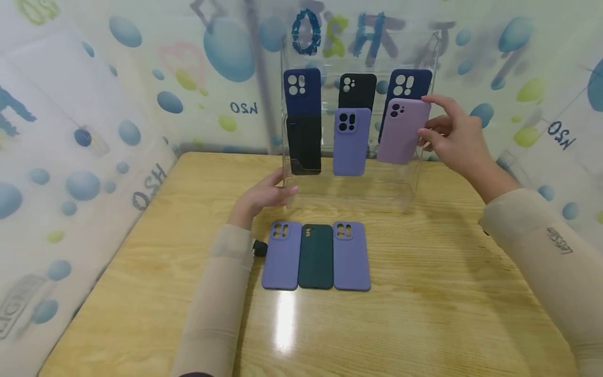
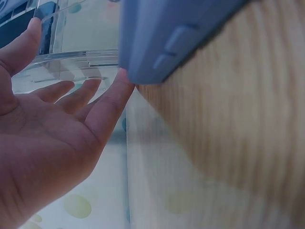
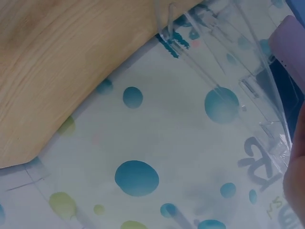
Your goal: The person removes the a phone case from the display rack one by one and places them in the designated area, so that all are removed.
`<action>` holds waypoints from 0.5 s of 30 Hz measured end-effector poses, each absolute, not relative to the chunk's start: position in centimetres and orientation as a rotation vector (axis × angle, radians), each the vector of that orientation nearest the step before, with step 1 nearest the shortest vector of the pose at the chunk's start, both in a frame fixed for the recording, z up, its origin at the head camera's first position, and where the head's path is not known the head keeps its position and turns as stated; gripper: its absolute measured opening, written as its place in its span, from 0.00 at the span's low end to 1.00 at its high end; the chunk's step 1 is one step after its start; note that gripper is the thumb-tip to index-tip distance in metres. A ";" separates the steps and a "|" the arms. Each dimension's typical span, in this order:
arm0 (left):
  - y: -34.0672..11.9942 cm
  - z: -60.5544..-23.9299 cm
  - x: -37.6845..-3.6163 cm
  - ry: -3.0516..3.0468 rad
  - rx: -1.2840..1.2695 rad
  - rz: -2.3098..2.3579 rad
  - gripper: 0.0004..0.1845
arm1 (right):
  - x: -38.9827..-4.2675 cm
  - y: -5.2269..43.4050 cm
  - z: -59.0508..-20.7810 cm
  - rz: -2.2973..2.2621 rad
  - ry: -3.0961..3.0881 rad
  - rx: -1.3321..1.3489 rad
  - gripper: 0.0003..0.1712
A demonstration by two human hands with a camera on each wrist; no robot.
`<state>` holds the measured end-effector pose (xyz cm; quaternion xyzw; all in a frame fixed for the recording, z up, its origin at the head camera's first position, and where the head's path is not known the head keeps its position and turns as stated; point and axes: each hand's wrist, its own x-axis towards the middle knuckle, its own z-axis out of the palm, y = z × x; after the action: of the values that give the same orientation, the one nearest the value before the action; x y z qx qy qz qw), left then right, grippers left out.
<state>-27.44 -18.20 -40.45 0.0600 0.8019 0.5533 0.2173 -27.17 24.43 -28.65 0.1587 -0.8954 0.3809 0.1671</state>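
Lilac case (image 1: 402, 131) pinched by right hand (image 1: 452, 137), left hand (image 1: 264, 198) flat against clear rack (image 1: 424, 178), three cases (image 1: 316, 255) on table (image 1: 424, 293)

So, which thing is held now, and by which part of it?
The right hand holds the pink phone case by its right long edge, at the clear display rack. The left hand holds nothing; it rests against the rack's base.

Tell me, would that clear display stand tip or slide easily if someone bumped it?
Probably yes. The clear stand looks like thin, light plastic, tall for its base, with cases hung high. The left hand rests against its lower corner, perhaps steadying it, while the right hand holds the pink case at it. The glossy table might let it slide.
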 end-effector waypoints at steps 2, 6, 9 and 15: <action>-18.1 -40.5 -27.5 2.223 0.171 1.531 0.45 | -27.0 24.6 -28.4 1.100 -2.529 0.425 0.38; -18.0 -40.4 -27.5 2.230 0.164 1.529 0.45 | -26.7 24.6 -28.0 1.152 -2.469 0.404 0.38; -18.0 -40.4 -27.5 2.229 0.170 1.527 0.44 | -26.1 24.3 -27.6 1.183 -2.426 0.396 0.37; -18.0 -40.5 -27.4 2.225 0.177 1.530 0.43 | -23.9 23.3 -26.8 1.205 -2.436 0.396 0.37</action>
<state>-27.44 -17.98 -40.47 0.0640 0.8028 0.5519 0.2163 -23.85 23.30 -26.83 0.1413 -0.8698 0.4301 0.1964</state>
